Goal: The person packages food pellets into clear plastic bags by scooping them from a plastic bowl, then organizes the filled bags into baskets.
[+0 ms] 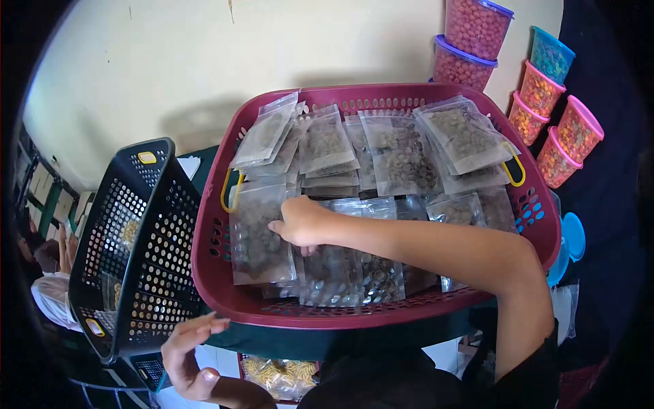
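A maroon laundry basket [320, 319] with yellow handles holds several flat plastic pouches filled with small round brown pieces. My right hand [303, 223] reaches across it from the right. Its fingers are curled at the right edge of the front-left pouch [257, 249], the thumb over the pouch's face; the other fingertips are partly hidden. More pouches [409, 160] stand in overlapping rows behind and to the right of this hand. My left hand [191, 358] is in the air outside the basket's front-left corner, fingers apart, holding nothing.
A black perforated basket [160, 252] stands tilted at left with a few pouches inside. Tubs of pink pieces [477, 27] and colourful tubs [541, 88] are stacked at the back right. Below the table lies a bag of yellow pieces [279, 375]. Another person [54, 296] is at far left.
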The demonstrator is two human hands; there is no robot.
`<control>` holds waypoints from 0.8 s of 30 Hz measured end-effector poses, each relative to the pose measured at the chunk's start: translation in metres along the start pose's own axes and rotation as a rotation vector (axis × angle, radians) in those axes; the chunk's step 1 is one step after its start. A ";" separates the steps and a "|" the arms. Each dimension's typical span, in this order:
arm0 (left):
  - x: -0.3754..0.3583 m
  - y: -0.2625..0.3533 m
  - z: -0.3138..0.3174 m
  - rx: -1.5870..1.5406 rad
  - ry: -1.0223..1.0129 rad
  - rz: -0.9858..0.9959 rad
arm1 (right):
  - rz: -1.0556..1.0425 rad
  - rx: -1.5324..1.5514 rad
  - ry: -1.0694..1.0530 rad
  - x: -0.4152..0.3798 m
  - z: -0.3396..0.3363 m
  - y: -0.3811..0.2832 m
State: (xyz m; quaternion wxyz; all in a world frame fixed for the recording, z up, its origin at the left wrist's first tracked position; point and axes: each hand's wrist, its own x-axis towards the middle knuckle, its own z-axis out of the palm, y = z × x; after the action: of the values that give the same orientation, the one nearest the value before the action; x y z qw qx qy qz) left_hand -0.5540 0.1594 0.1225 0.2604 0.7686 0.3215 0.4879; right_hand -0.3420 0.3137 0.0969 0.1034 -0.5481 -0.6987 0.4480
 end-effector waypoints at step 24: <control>-0.036 -0.043 0.036 -0.264 0.290 -0.124 | 0.301 0.317 0.157 -0.171 -0.068 0.120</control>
State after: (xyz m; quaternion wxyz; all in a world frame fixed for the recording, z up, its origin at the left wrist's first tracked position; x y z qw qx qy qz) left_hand -0.5425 0.1575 0.0565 0.3393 0.6285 0.3356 0.6142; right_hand -0.1530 0.2015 0.1067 0.1743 -0.6563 -0.5197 0.5184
